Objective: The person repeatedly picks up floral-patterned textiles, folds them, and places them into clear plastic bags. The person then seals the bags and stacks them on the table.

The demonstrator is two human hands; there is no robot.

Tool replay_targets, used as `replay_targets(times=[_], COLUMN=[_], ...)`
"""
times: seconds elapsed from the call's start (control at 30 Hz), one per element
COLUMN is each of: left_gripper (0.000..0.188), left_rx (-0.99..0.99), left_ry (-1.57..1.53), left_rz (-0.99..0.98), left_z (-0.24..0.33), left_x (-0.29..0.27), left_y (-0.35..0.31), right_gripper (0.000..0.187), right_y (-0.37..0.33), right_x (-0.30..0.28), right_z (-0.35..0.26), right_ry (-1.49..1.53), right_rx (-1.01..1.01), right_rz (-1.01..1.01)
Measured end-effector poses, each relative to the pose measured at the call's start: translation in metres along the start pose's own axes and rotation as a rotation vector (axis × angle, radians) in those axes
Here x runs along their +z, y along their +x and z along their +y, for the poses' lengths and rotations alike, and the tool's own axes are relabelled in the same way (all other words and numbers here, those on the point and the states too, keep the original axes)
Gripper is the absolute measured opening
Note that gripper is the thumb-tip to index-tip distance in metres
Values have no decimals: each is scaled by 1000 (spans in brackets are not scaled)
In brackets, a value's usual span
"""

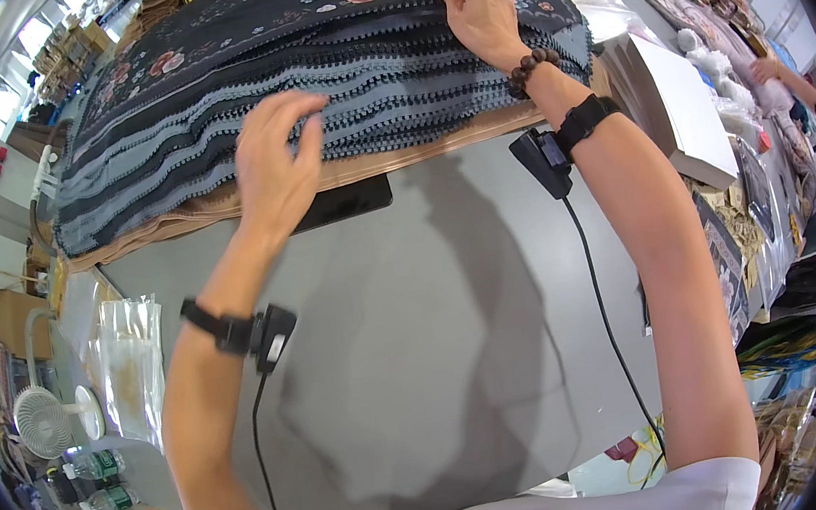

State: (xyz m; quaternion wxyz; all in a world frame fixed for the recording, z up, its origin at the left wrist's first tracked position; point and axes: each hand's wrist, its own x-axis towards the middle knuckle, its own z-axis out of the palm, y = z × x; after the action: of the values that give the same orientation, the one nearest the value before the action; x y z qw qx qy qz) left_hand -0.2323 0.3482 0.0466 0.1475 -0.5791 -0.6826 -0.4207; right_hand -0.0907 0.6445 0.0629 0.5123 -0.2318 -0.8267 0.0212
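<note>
A thick stack of dark cloths (349, 90) with grey and black scalloped edges lies across the far side of the table. The uppermost is a black floral cloth (232, 38), printed with pink and white flowers. My right hand (482, 20) pinches its near edge between thumb and fingers, toward the right. Over the layered edges on the left hovers my left hand (276, 159), slightly blurred, thumb apart from the fingers and nothing in it. Beside that hand, a black phone (347, 202) sticks out from under the brown layer at the bottom of the stack.
The grey table (400, 357) spreads nearer to me. Clear plastic bags (128, 357) lie at its left edge, beside a white fan (44, 417). A white box-like block (679, 113) stands right of the stack. Cables hang from both wrist straps. Another person's hand (766, 69) shows far right.
</note>
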Motion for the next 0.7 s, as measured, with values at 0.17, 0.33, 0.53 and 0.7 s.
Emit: replay_targets(times=[0.17,0.33,0.53,0.7], left_gripper=[23,51,26,36], left_rx=[-200,-584,-648,-586], left_ry=[-162,-1134,-1141,-970], left_rz=[-47,-91,62,192], left_z=[-18,-48,-57,-25], left_x=[69,96,88,64], left_y=[87,138,168,146], right_gripper=[30,28,31,40], right_y=[14,18,-2,-1], right_x=[0,-9,-15,-57], right_z=[1,-3,-1,58], right_ry=[-8,61,-119,-370], right_rx=[-69,-155,-307,-70], right_rz=[85,40,-54,-55])
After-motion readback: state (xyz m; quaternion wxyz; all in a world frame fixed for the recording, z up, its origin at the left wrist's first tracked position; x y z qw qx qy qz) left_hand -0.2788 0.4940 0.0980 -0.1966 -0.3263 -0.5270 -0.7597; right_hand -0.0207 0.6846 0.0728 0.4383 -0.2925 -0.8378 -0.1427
